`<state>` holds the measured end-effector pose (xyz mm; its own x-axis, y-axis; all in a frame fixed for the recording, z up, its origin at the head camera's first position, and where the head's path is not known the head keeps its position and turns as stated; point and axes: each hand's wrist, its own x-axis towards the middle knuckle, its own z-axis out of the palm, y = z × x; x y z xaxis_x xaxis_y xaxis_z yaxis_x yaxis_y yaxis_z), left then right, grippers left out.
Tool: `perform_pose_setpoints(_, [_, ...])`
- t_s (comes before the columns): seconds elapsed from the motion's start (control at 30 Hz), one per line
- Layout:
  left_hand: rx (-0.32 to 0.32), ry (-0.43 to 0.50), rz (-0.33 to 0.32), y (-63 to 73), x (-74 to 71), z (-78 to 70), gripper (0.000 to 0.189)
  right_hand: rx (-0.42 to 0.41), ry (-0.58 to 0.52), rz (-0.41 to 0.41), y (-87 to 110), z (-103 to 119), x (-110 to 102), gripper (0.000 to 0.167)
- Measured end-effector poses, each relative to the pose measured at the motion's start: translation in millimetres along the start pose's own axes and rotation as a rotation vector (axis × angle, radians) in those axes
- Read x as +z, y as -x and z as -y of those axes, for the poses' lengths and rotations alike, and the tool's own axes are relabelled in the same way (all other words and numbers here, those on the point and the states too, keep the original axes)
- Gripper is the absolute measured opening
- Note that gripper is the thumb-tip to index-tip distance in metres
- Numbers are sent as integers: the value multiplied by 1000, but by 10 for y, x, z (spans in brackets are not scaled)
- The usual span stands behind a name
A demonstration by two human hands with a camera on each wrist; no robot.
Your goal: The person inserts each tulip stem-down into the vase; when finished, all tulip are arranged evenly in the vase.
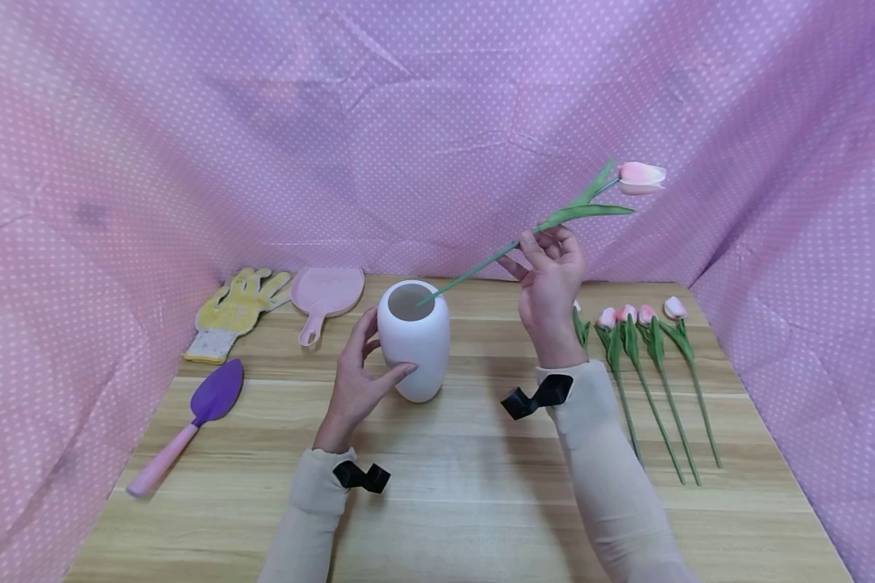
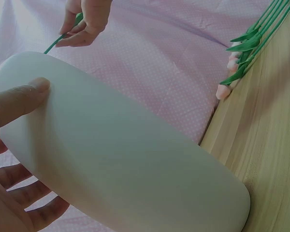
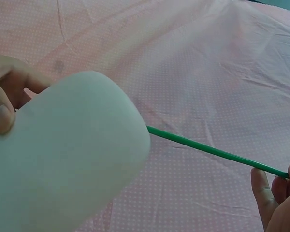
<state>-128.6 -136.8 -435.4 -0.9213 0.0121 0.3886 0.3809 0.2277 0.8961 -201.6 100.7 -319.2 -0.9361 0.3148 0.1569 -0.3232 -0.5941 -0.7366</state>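
A white vase [image 1: 421, 356] stands upright on the wooden table. My left hand [image 1: 360, 380] grips its left side, thumb across the front and fingers behind; the left wrist view shows the thumb [image 2: 21, 101] against the smooth wall. Between the thumb and fingers of my right hand [image 1: 552, 283] is the green stem of a pink-and-white artificial tulip [image 1: 642, 178]. The tulip slants, its bloom up to the right and the stem's lower end at the mouth of the vase. In the right wrist view the stem [image 3: 208, 149] runs from the vase rim to the right fingers.
Several more tulips [image 1: 647, 316] lie on the table [image 1: 437, 518] at the right, one partly hidden by my right wrist. At the left are a yellow-and-white glove [image 1: 229, 312], a pink dustpan-like scoop [image 1: 328, 290] and a purple trowel [image 1: 217, 393]. Pink dotted cloth [image 1: 437, 121] surrounds the table.
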Motion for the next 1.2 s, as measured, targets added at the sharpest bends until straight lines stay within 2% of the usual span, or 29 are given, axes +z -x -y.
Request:
perform_pose_setpoints(0.3, [6,-1,0,0,3,-2,94,34,81,78,89,-149,111,17])
perform_pose_setpoints(0.53, [20,0,2,-2,0,2,94,83,109,109,126,-253,176,22])
perform_pose_setpoints(0.8, [21,1,2,1,-1,11,94,86,198,234,154,-336,200,26])
perform_pose_setpoints(0.97, [28,-4,0,-1,2,14,93,98,272,304,151,-361,231,23])
perform_pose_setpoints(1.2, [24,-9,2,-5,2,19,93,105,398,425,139,-406,264,34])
